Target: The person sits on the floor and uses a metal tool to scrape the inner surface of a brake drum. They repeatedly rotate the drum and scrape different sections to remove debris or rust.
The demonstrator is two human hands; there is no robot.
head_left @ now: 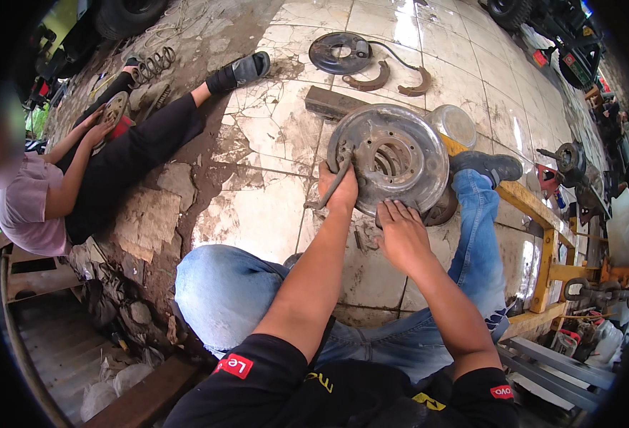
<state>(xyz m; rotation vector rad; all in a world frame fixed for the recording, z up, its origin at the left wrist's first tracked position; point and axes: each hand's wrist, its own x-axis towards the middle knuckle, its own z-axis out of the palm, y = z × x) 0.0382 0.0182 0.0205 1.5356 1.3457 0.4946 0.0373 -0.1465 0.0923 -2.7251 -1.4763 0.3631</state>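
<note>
A large round metal brake backing plate (429,146) with a holed centre is tilted in front of me between my legs. My left hand (339,187) is closed round its left rim, and a dark bent hose (338,182) lies across those fingers. At the lower rim, my right hand (402,230) grips with its fingers laid over the edge and its thumb to the left. Under the plate's lower right, part of another dark round piece (443,208) shows; the rest is hidden. What lies under my left palm is hidden too.
Beyond are a smaller dark backing plate (333,54), two curved brake shoes (368,78), a rusty metal bar (333,103) and a round tin (454,125). A yellow metal frame (539,207) stands at right. Another person (32,189) sits at left, holding a round part (117,107).
</note>
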